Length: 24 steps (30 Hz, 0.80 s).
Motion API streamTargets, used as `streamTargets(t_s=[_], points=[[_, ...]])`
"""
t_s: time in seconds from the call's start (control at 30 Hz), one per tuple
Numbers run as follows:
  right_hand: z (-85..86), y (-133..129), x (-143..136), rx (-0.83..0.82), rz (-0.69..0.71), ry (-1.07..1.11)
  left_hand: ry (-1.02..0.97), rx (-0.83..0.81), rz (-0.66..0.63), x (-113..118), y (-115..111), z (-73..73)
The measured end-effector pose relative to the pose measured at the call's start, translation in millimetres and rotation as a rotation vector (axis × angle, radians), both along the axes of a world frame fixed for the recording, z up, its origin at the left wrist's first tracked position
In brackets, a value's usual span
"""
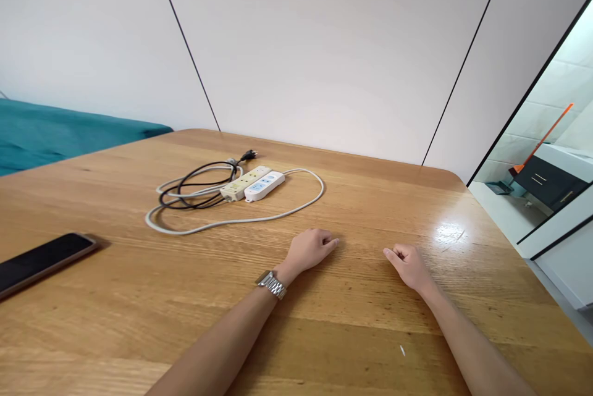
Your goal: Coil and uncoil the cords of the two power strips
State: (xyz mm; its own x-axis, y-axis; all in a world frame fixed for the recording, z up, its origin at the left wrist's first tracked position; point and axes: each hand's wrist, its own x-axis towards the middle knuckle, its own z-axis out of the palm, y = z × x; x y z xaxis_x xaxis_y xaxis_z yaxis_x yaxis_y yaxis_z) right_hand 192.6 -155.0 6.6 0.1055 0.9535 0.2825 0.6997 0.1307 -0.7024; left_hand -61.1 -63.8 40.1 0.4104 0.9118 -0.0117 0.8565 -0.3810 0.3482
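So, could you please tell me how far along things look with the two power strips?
Little looks done: the white strip and cream strip lie side by side. The left hand and right hand, fingers curled, show nothing in hand. Probably most remains: the black plug is unconnected and the pale cable lies loosely looped.

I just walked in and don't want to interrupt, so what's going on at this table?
Nobody is handling anything right now. The left hand and right hand rest loosely curled on the wooden table. Beyond them, two power strips lie side by side with their cords looped, and a phone lies off to the left.
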Motion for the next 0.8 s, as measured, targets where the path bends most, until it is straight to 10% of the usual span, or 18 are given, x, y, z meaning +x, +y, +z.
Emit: streamTargets(t_s=[0.8], points=[[1.2,-0.8,-0.6,0.003,0.013,-0.001,-0.014,0.007,0.002,-0.5,1.0,-1.6]])
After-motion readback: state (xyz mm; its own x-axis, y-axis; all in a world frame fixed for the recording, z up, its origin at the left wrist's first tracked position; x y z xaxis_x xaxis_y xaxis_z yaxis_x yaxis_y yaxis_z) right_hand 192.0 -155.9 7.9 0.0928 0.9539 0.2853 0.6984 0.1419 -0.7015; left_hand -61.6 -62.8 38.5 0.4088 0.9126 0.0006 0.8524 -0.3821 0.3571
